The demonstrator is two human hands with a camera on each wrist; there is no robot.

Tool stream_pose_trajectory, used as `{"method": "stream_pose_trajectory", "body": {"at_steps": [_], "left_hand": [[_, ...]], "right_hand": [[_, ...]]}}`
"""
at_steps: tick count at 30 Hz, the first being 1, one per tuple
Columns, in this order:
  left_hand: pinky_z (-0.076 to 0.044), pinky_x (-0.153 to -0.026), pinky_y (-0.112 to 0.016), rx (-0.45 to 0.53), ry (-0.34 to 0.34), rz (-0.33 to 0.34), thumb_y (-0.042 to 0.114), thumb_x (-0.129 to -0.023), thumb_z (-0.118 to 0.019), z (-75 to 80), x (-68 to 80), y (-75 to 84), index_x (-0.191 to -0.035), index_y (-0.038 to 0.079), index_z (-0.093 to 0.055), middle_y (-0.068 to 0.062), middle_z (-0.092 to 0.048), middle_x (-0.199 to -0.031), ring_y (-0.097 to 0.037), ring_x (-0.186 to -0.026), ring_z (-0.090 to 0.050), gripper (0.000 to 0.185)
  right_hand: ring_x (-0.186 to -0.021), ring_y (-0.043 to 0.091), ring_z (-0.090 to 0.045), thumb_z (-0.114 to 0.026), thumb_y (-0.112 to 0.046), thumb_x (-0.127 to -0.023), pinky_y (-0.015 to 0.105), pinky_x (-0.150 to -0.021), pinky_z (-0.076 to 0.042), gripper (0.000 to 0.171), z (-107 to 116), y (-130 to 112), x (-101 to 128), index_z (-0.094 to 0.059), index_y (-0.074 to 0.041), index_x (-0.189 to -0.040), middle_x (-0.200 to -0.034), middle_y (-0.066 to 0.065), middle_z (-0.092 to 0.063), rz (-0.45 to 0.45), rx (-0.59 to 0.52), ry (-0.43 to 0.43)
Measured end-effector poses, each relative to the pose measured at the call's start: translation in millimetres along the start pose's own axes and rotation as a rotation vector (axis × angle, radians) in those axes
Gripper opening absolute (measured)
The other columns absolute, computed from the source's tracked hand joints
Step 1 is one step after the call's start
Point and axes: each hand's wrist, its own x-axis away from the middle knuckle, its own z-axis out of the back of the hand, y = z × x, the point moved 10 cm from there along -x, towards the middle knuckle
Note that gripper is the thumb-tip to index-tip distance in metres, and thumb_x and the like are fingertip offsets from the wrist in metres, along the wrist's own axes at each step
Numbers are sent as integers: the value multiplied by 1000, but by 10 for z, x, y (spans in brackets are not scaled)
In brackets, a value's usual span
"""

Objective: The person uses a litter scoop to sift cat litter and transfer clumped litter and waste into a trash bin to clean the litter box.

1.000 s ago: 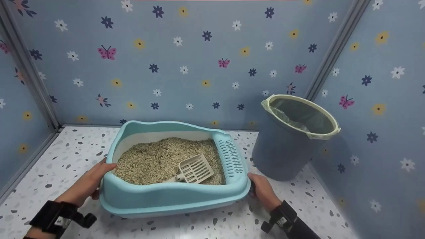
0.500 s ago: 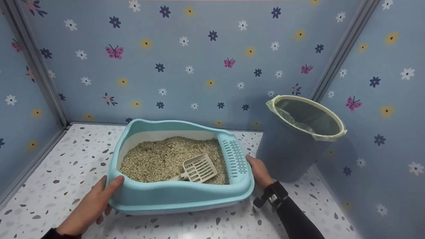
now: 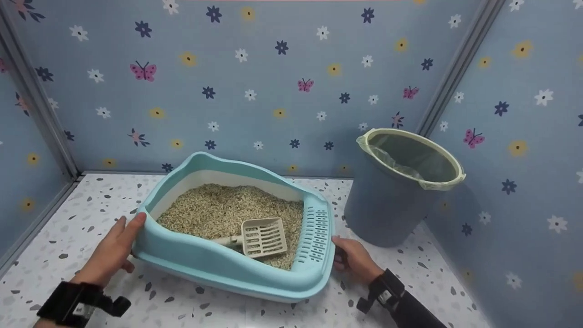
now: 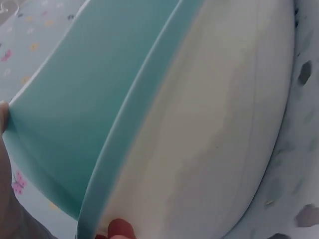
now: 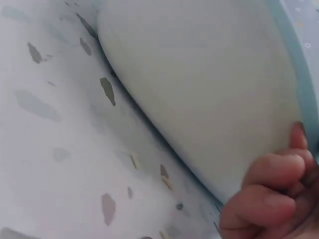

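Teal rim [image 4: 94,99] of litter box over white base [image 4: 214,129]; fingertip [image 4: 121,229] under rim, speckled floor [image 4: 304,149] at right

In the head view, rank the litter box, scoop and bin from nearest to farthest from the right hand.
1. Litter box: the right hand grips its right rim.
2. Scoop: left of the hand, lying on the litter.
3. Bin: behind the hand, in the right corner; close to the scoop's rank.

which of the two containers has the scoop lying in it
The light blue plastic litter tray, gripped by the left hand and right hand: the beige slotted scoop lies on its litter. The grey bin shows only a liner.
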Motion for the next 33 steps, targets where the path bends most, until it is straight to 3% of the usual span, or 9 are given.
{"method": "stream_pose_trajectory", "body": {"at_steps": [2, 4, 7, 14, 19, 22, 25, 30, 33], "left_hand": [[-56, -71, -41, 30, 29, -21, 85, -105, -25, 27, -13, 13, -176, -1, 10, -44, -10, -174, -38, -107, -57, 116], [-59, -67, -43, 69, 52, -25, 85, -105, -25, 2, 9, 16, -176, -4, -8, -43, -26, -166, -38, -110, -55, 115], [-59, -62, -44, 75, 53, 34, 89, -103, -23, -141, 103, -35, -154, -15, -32, -35, -49, -134, -34, -95, -61, 116], [-58, -50, -38, 80, 20, 131, 93, -99, -37, -554, 310, -70, -140, -17, -18, -18, -54, -100, -25, -61, -65, 119], [-57, -47, -36, 169, 56, 94, 86, -103, -44, -508, 231, -27, -128, -10, -32, -11, -58, -82, -20, -56, -62, 100], [-59, -53, -36, 215, 44, 79, 85, -104, -44, -449, 104, -23, -144, -10, -19, -11, -57, -82, -21, -65, -61, 106], [-61, -61, -39, 252, 27, 30, 83, -106, -41, -401, -52, 18, -163, -6, -9, -17, -59, -101, -24, -77, -63, 111], [-64, -72, -46, 307, 12, -41, 81, -108, -37, -382, -263, 99, -176, 4, -9, -28, -59, -133, -28, -84, -72, 107], [-64, -75, -47, 309, 13, -37, 82, -107, -36, -435, -267, 105, -177, 7, -3, -32, -52, -140, -29, -88, -71, 108]], "right_hand": [[-64, 14, -49, -41, -42, -122, 25, -57, -39, 51, 7, -22, -75, -78, -9, -110, -77, -1, -55, 0, 5, 9], [-67, 16, -51, -40, -46, -122, 27, -60, -41, 55, 80, -56, -200, -79, -9, -110, -79, 1, -59, -4, 24, 86], [-79, 19, -59, -36, -55, -121, 30, -72, -46, 63, 233, -147, -426, -79, -10, -112, -89, 3, -67, -1, 148, 241], [-93, 25, -69, -35, -46, -122, 36, -91, -50, 58, 394, -262, -770, -78, -8, -112, -99, 9, -73, 55, 265, 365], [-106, 26, -70, -37, -44, -122, 39, -106, -49, 55, 357, -222, -689, -77, -6, -126, -111, 11, -75, 51, 225, 378], [-115, 25, -65, -38, -45, -121, 43, -115, -43, 55, 322, -165, -517, -76, -7, -134, -119, 10, -73, 28, 225, 397], [-105, 21, -64, -40, -46, -121, 36, -103, -48, 54, 243, -78, -312, -77, -9, -134, -114, 6, -72, 27, 149, 387], [-67, 18, -48, -43, -35, -121, 29, -62, -41, 44, 140, 8, -112, -74, -8, -106, -83, 3, -57, 51, 14, 348], [-64, 17, -47, -45, -34, -119, 28, -60, -41, 42, 194, -29, -156, -70, -10, -95, -78, 1, -54, 47, 69, 368]]}}
